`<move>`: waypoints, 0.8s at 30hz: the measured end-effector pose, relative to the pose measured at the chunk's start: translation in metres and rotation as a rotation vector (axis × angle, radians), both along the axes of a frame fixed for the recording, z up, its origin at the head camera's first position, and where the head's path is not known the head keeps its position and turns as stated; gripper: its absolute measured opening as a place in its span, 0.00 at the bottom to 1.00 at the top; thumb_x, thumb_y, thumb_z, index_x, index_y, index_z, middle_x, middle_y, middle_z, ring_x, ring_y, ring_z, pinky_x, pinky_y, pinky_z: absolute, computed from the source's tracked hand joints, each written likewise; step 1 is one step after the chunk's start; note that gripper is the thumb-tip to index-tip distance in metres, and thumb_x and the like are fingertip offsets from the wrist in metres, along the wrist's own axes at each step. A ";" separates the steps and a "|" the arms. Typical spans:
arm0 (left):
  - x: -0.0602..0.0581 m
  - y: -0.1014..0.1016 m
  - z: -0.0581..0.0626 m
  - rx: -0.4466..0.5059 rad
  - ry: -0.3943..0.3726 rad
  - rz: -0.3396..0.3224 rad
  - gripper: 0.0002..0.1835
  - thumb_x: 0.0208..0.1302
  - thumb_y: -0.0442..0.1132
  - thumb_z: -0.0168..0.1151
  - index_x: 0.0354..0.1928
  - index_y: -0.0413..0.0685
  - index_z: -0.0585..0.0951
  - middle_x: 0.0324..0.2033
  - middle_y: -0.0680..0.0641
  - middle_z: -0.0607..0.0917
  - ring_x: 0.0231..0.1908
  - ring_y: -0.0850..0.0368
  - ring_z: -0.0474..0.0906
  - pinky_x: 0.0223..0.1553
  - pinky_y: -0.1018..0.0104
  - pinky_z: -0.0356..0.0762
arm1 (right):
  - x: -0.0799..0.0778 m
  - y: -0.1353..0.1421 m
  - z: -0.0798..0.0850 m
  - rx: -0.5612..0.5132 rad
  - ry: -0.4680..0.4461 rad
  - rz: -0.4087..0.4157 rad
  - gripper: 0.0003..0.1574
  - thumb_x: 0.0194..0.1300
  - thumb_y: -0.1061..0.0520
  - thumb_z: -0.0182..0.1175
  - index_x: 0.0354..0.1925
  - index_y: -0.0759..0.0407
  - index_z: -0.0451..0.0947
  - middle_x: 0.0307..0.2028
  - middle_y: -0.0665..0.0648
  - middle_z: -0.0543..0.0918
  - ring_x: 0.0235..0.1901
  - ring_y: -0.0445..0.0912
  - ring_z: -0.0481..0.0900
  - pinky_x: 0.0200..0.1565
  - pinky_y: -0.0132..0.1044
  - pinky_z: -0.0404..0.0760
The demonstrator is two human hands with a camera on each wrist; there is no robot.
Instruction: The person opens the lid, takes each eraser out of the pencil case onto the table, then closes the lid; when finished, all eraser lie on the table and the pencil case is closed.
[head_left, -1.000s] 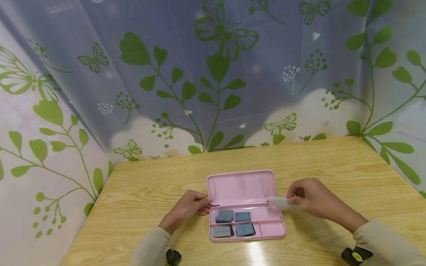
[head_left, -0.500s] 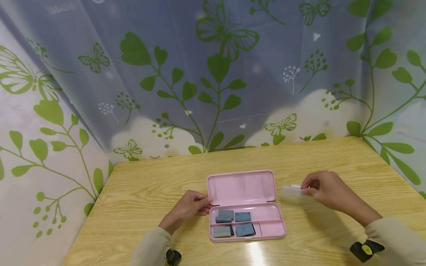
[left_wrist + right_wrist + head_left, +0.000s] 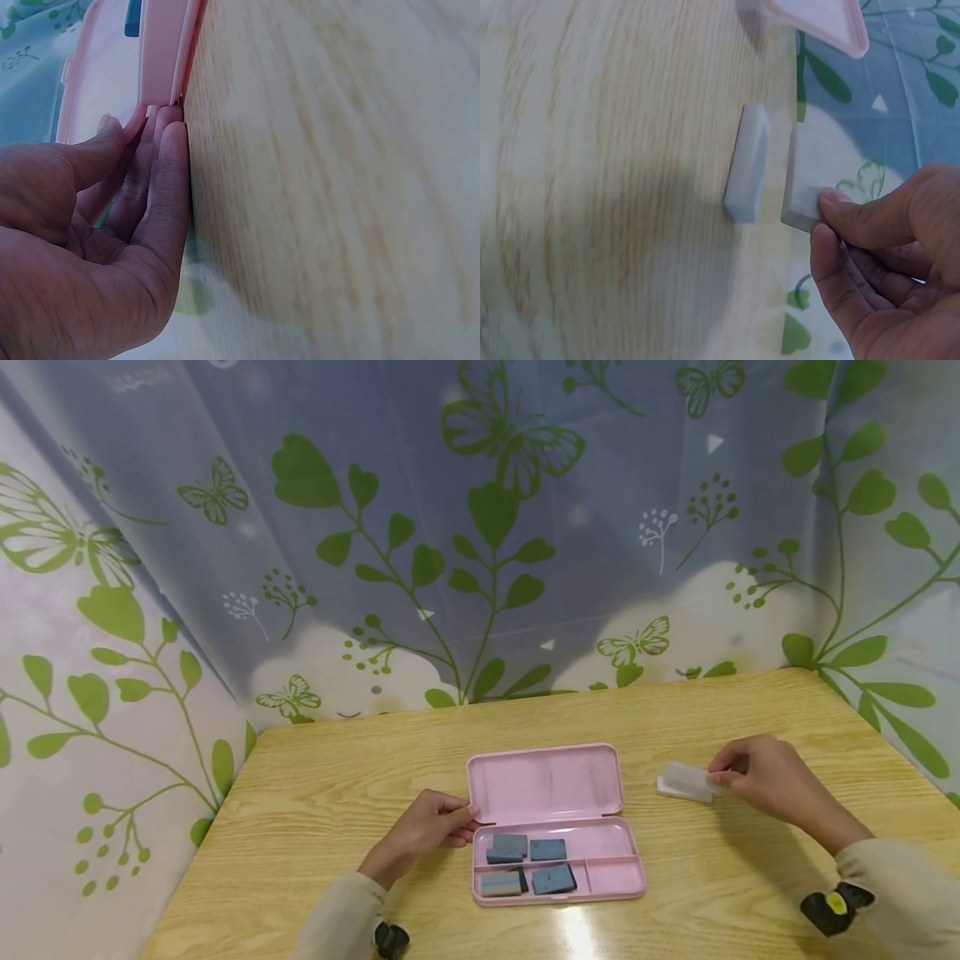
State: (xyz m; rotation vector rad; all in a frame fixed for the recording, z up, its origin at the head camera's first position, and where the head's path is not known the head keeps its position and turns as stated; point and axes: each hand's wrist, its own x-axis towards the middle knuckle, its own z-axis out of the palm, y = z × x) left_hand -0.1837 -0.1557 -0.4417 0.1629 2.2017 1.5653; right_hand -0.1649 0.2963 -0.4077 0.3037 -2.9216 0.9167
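An opened pink pencil case [image 3: 615, 876] lies on the table, its lid tilted back. My left hand [image 3: 426, 820] pinches the lid's lower left corner, thumb in front and fingers behind; the left wrist view has the same hand [image 3: 112, 217] close by the case's edge. Several blue-grey blocks [image 3: 548, 849] sit in the case's compartments. To the right, my right hand [image 3: 772, 781] pinches a flat whitish block [image 3: 688, 775] by one end between thumb and fingers. A second white block [image 3: 748, 165] lies on the table beside it in the right wrist view; the held block [image 3: 802, 180] appears raised.
The wooden table [image 3: 360, 760] ends at a patterned curtain [image 3: 375, 568] behind and at the sides. The lower right compartment [image 3: 613, 874] of the case holds no block. Dark straps [image 3: 836, 906] sit on both wrists.
My right hand has moved right and slightly away from me, carrying the whitish block from the case's side to over the other white block, which has come into full view. My left hand stays put.
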 end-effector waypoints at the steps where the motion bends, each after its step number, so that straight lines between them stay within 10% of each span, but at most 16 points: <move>1: 0.000 0.000 0.000 0.000 0.000 0.000 0.14 0.74 0.40 0.61 0.45 0.34 0.87 0.29 0.48 0.87 0.29 0.60 0.83 0.36 0.67 0.86 | -0.001 0.002 -0.001 0.004 0.001 -0.009 0.03 0.63 0.63 0.69 0.32 0.63 0.85 0.29 0.52 0.85 0.28 0.43 0.79 0.26 0.34 0.75; 24: 0.001 0.000 0.001 -0.003 0.012 -0.006 0.15 0.75 0.41 0.60 0.47 0.34 0.87 0.30 0.47 0.88 0.30 0.60 0.83 0.37 0.65 0.86 | -0.005 0.029 -0.020 -0.016 -0.088 -0.120 0.06 0.63 0.63 0.65 0.33 0.67 0.86 0.28 0.54 0.86 0.27 0.45 0.76 0.26 0.36 0.73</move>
